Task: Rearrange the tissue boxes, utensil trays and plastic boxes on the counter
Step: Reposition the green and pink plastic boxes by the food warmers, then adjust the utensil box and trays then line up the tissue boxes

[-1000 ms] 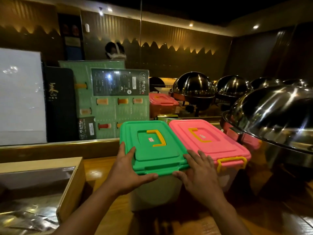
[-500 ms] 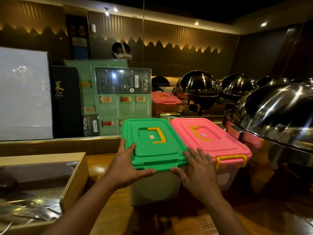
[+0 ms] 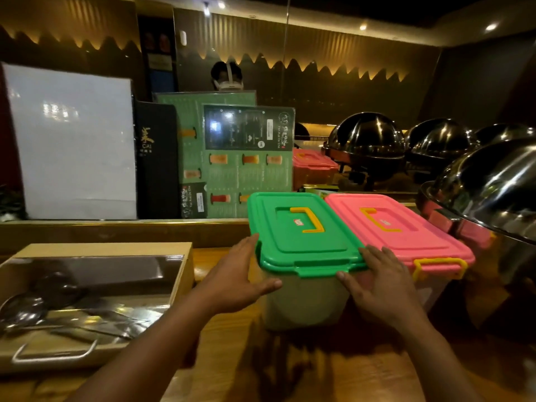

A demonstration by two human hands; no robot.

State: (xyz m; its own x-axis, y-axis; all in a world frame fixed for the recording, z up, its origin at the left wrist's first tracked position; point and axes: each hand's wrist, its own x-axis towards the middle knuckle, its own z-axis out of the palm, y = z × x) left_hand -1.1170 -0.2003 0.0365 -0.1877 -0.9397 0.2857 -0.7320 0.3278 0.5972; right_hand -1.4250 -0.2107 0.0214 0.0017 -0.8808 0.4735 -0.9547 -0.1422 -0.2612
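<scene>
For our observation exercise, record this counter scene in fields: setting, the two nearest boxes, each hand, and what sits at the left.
setting: dim buffet, wooden counter
boxes: green-lidded box beside pink-lidded box, lids apparently touching
left hand: flat against green-lidded box's left side
right hand: fingers on its lid's near right corner
left side: utensil tray holding ladles

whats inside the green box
Cannot tell: the green box has its lid shut, and its cloudy wall shows only a pale blur. Contents are hidden.
</scene>
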